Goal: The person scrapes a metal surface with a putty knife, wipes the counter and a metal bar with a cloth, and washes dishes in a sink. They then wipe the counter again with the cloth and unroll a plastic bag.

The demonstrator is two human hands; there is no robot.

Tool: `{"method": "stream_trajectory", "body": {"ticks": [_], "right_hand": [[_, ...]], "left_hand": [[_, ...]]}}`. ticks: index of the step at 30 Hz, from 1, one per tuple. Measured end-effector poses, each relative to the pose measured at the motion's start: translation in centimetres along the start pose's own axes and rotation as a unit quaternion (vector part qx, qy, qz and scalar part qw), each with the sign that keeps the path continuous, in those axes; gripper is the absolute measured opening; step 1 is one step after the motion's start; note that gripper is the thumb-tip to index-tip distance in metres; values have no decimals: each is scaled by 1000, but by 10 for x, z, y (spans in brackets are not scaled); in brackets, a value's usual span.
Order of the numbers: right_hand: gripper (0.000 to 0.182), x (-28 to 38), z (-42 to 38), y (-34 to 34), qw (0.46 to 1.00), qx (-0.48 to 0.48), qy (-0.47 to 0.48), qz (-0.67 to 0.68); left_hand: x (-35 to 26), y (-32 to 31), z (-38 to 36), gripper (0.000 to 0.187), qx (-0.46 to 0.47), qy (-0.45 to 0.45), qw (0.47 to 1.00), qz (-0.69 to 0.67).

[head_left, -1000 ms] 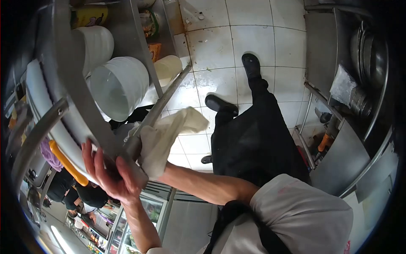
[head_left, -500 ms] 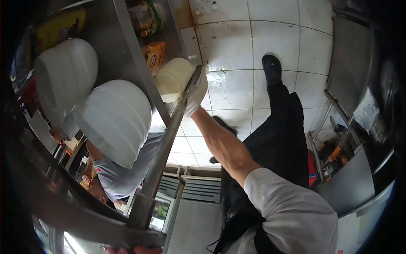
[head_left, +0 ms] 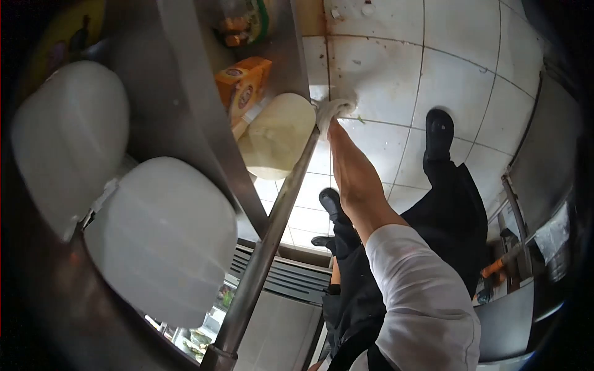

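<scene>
My right hand (head_left: 334,120) reaches along the metal tube leg (head_left: 266,247) to its far end. Its fingers are wrapped in a whitish cloth (head_left: 340,109), which touches the leg beside a pale plastic tub (head_left: 279,136). The cloth hides the fingertips. An orange box (head_left: 244,86) with a round emblem stands on the metal shelf (head_left: 204,117) just behind the tub. My left hand is out of the picture.
Large white plastic containers (head_left: 164,238) fill the left side. Dirty white floor tiles (head_left: 377,74) lie below, with my black shoe (head_left: 439,133) on them. Metal equipment (head_left: 507,328) stands at the right, and a slatted cabinet (head_left: 291,278) at the bottom.
My right hand has slid with the cloth to the far end of the leg. My left hand at the bottom edge has gone from view, as has the other person's grey sleeve.
</scene>
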State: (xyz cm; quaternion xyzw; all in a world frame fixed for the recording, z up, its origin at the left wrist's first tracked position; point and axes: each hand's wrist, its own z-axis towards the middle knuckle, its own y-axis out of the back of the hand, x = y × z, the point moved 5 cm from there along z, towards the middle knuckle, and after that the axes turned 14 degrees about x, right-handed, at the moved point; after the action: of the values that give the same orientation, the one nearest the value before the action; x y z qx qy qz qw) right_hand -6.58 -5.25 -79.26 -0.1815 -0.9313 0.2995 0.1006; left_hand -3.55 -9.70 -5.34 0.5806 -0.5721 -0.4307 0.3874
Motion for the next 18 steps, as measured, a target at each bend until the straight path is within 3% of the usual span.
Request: {"method": "stream_trajectory", "body": {"ticks": [4,8,10,11,15,18], "right_hand": [[27,3,-65,-15,999,-21,-2,-38],[28,-13,-199,-78,994,-12,13,-107],[28,-15,-274,-121,984,9,26,-176],[29,-14,-312,-142,975,28,32,-217],[30,0,-456,-201,913,141,41,-381],[32,30,-526,-185,816,235,-5,-528]], "left_hand": [[-8,8,-13,41,-27,-7,1000,-12],[-16,17,-27,41,-66,-21,997,-28],[-23,11,-7,42,-96,-42,988,-110],[-26,13,-4,40,-75,-15,993,-86],[-28,14,2,33,-62,-21,993,-102],[-33,17,9,26,-84,-2,990,-114]]}}
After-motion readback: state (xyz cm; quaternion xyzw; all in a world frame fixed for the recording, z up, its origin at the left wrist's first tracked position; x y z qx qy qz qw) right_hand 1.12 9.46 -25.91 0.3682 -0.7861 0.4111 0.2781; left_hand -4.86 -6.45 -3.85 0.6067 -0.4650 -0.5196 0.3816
